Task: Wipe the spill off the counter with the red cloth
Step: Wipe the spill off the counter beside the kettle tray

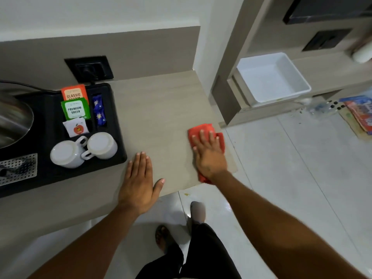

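The red cloth (201, 128) lies bunched on the beige counter (161, 109), near its right edge. My right hand (208, 152) presses flat on the cloth with fingers spread, covering most of it. My left hand (140, 178) rests palm down and empty on the counter near the front edge, to the left of the cloth. I cannot make out any spill on the counter surface.
A black tray (114, 121) at the left holds two upturned white cups (67, 154), tea sachets (75, 109) and a kettle (12, 117). A wall socket (89, 68) sits behind it. A white tub (271, 77) stands on a low shelf to the right. Tiled floor lies below.
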Demonstrator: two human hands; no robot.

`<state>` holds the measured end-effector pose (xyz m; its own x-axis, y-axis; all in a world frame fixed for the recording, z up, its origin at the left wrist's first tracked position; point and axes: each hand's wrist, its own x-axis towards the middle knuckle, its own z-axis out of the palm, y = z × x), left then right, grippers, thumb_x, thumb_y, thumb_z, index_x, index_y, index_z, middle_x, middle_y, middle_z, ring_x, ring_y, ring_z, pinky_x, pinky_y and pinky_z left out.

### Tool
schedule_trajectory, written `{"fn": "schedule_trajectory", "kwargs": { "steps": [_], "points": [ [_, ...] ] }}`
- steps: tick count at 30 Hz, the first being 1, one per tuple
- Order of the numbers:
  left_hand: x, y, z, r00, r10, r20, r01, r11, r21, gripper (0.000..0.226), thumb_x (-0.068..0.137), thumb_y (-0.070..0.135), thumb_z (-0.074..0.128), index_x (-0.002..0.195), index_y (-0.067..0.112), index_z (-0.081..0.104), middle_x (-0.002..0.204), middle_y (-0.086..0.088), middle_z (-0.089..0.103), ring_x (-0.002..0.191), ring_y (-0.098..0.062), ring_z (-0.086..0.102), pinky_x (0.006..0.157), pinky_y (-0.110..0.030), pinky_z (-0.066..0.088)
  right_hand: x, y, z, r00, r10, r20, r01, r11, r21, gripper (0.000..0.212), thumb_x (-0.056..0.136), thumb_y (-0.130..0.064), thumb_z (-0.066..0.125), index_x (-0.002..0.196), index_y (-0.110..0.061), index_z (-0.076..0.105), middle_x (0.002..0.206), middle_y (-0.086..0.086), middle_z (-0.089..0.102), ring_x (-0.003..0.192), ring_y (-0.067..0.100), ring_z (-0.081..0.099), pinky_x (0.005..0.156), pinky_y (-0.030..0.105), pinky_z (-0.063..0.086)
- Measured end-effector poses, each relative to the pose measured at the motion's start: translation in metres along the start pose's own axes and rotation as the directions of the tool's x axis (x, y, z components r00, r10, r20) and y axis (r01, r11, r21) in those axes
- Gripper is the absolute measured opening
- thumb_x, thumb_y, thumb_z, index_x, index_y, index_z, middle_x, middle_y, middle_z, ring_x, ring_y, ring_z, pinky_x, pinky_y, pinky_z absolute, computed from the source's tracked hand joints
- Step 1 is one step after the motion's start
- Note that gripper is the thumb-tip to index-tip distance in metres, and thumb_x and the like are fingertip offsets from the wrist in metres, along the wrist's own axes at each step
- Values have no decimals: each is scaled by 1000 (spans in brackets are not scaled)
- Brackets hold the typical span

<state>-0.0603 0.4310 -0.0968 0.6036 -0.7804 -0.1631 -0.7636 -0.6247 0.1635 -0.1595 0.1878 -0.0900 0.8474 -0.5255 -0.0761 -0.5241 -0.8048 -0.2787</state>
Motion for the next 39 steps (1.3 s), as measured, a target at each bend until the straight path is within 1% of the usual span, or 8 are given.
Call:
{"fn": "schedule_trajectory", "kwargs": {
  "steps": [4,9,17,22,26,31,34,39],
  "points": [
    [0,-2,1,1000,4,-15,-4,1000,-2,95,97,65,11,156,-8,20,166,-28,19,155,-41,15,125,-57,17,-54,-13,19,992,-125,17,125,992,32,51,105,-43,27,154,-30,29,165,1,18,153,29,1,123,49,4],
    [-2,0,2,1000,-9,-3,9,1000,10,91,97,61,21,156,-8,20,166,-29,18,156,-41,13,126,-56,12,-34,18,0,990,-141,23,140,989,56,49,102,-40,30,149,-30,41,163,1,26,152,31,13,122,54,13],
    [8,33,8,999,11,-31,-13,999,-53,87,100,60,27,158,-5,15,168,-25,14,158,-36,5,127,-54,10,73,14,-32,997,60,40,-59,998,-23,50,105,-38,32,153,-25,34,165,9,17,152,36,4,122,55,1],
    [0,32,11,1000,10,-12,-10,999,-32,86,100,59,27,159,-3,15,169,-24,12,158,-35,4,128,-53,8,29,-44,-3,980,-185,71,185,983,16,53,102,-43,43,152,-24,37,164,9,20,152,37,6,121,56,5],
    [2,19,-4,999,-40,-35,41,999,6,87,100,60,25,158,-4,17,168,-24,14,158,-35,6,127,-54,10,-5,-23,4,942,-329,68,325,943,69,51,102,-40,41,151,-28,37,164,2,22,153,31,6,123,54,7],
    [-5,-9,-3,998,-51,-45,53,998,44,87,101,61,23,157,-5,19,167,-25,17,157,-37,9,126,-55,14,-7,40,-9,997,-80,13,76,979,188,47,102,-31,42,148,-26,43,162,6,27,151,35,16,121,56,15],
    [-5,-5,5,999,-36,-27,37,998,41,87,101,61,23,158,-4,18,168,-25,16,157,-36,7,127,-55,13,8,71,-22,1000,21,20,-25,969,247,45,105,-30,41,150,-28,39,163,5,25,149,32,24,120,49,26],
    [-1,1,8,999,-42,-7,42,999,-29,86,100,58,28,157,-6,19,167,-27,16,157,-39,8,126,-56,13,56,63,-28,999,41,-4,-38,964,263,44,106,-21,39,150,-21,40,163,6,25,148,30,26,121,42,25]
  ]
}}
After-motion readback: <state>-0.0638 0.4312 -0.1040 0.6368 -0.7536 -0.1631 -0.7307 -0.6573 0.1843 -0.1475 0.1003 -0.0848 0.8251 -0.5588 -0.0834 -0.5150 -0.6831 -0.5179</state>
